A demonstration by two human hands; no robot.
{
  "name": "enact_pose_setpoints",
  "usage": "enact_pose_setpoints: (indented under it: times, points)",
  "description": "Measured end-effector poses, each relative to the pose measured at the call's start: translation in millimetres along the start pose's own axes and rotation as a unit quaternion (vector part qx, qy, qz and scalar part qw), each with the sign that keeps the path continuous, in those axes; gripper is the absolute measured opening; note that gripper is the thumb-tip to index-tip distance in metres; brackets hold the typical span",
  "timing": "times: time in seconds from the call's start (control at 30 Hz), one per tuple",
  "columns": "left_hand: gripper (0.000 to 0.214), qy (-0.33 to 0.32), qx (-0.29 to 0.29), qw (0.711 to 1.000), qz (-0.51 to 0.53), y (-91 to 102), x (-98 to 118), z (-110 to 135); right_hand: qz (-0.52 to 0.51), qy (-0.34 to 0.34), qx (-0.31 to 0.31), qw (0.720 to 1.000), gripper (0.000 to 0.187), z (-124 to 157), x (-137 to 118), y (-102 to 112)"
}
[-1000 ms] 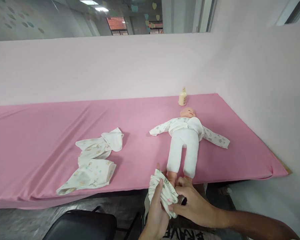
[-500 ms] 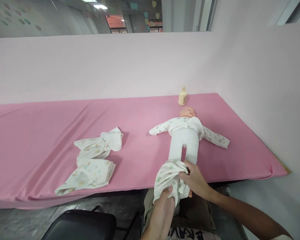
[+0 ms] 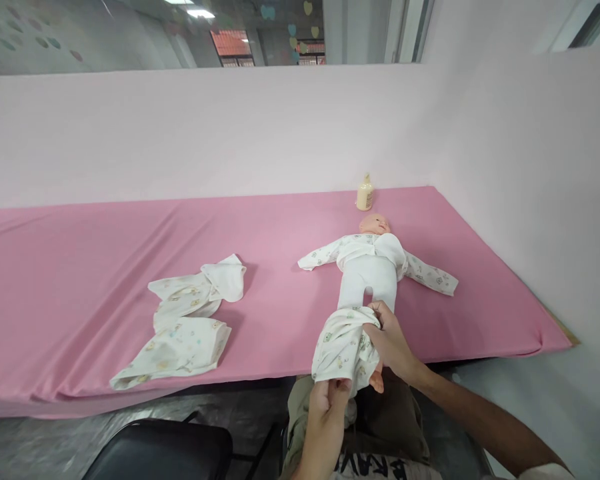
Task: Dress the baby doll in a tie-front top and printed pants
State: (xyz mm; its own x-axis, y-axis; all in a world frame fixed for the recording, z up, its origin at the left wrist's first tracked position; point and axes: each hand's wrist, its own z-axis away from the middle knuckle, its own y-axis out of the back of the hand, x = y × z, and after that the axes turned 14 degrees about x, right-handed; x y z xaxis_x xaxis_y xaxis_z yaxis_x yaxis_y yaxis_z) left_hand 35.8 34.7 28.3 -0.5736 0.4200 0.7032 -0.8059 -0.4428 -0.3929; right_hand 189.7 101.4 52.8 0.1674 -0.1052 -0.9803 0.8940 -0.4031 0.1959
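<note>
Head view: hands pinch patterned garment across pink table edge; open room to its left

The doll lies on its back across the tabletop, arms spread, in a white printed top, its lower body plain white. A loose white printed garment bunches over its lower legs; one bare foot shows past the near edge.
</note>
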Motion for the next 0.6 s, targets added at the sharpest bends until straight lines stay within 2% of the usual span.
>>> enact_pose_setpoints:
  times: [0.07, 0.13, 0.23, 0.33, 0.4, 0.5, 0.6]
  points:
    - [0.011, -0.052, 0.002, 0.998, -0.035, -3.2, 2.3, -0.3, 0.033, 0.016, -0.006, 0.999, 0.015, 0.4, 0.1, -0.2]
    - [0.014, -0.112, 0.007, 0.989, -0.093, -7.0, 6.9, 0.8, 0.074, 0.046, -0.013, 0.996, 0.020, -1.5, 0.7, 0.3]
    - [0.013, -0.164, 0.030, 0.972, -0.165, -9.7, 14.4, 3.1, 0.121, 0.108, -0.006, 0.987, 0.023, -13.2, 1.5, 2.6]
    - [0.038, -0.151, 0.052, 0.975, -0.152, -9.5, 17.9, 4.8, 0.166, 0.169, 0.023, 0.971, 0.020, -34.4, -1.1, 4.8]
    - [0.043, -0.136, 0.055, 0.980, -0.137, -9.0, 18.6, 4.9, 0.188, 0.193, 0.028, 0.963, 0.019, -48.7, -5.0, 4.8]
    - [0.041, -0.123, 0.060, 0.983, -0.125, -7.2, 19.9, 1.8, 0.190, 0.184, -0.019, 0.964, 0.021, -60.8, -10.5, 3.2]
    - [0.037, -0.138, 0.058, 0.979, -0.137, -2.9, 22.0, -5.1, 0.194, 0.174, -0.072, 0.963, 0.024, -57.1, -10.7, 4.6]
